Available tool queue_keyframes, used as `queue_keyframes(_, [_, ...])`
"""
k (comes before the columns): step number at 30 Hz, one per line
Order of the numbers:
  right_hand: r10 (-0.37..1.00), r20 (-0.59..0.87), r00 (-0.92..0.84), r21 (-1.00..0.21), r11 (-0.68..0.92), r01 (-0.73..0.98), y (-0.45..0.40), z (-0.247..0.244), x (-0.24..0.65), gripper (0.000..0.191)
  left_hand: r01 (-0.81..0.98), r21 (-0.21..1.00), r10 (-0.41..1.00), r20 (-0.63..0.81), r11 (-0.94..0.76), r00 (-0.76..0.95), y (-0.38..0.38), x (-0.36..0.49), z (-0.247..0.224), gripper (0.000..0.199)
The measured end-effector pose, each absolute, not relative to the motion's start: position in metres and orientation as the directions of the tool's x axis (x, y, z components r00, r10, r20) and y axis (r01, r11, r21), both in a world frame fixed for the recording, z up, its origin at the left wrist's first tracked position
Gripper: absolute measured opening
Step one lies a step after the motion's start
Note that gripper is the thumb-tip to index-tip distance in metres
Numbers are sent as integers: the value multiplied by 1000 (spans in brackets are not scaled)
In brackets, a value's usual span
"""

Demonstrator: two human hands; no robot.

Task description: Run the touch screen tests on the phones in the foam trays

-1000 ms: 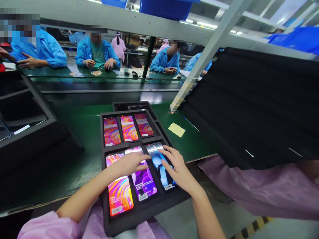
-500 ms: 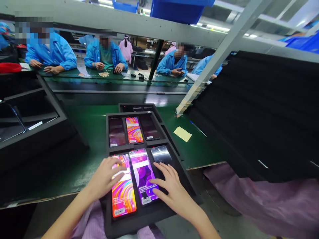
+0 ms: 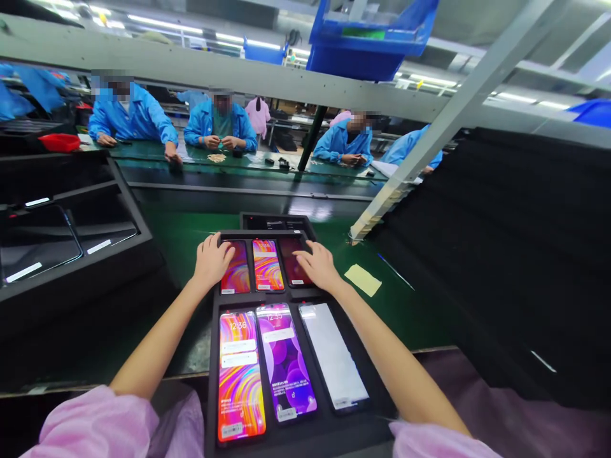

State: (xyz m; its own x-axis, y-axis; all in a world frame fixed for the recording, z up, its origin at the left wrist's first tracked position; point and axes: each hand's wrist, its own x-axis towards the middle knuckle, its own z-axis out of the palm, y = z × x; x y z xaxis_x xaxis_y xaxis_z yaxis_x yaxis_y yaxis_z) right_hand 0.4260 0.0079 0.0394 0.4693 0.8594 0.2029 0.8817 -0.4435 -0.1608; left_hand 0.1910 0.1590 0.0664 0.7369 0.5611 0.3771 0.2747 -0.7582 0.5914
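Note:
A black foam tray tilts towards me, holding two rows of smartphones. My left hand lies at its far left corner, fingers on the edge and thumb over the dimly lit far-left phone. At the far right, my right hand rests with thumb and fingers apart over the dark far-right phone and the rim. Between them a far-middle phone glows orange and pink. The near row has an orange-patterned phone, a purple-patterned phone and a phone with a white screen.
Another tray sits just behind. At left stands a black tray with large dark phones. A yellow paper and a pen lie right on the green table. Black cloth hangs right; co-workers in blue sit opposite.
Both hands have moved from the near row to the far row. The near-right phone's screen turned from dark to white, and the far-left one from dark to dimly lit. The view shifted slightly.

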Motion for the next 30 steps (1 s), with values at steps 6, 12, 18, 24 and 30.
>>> queue_keyframes(6, [968,66,244,-185,-228,956,40,35,402,41,195,551,451,377,-811,809,128,142,63,30])
queue_keyframes(12, [903,165,397,-243,-353,904,17,48,413,45,-102,384,16,293,-917,956,71,75,28,21])
queue_keyframes(18, [999,-25,33,-498,-41,866,-84,63,336,49,225,182,281,397,-957,874,76,84,13,28])
queue_keyframes(24, [985,-89,146,-366,-168,915,-121,44,310,39,387,366,524,442,-846,728,89,99,20,36])
queue_keyframes(30, [891,130,436,-424,-348,836,-158,26,352,53,350,748,737,266,-564,621,76,99,13,32])
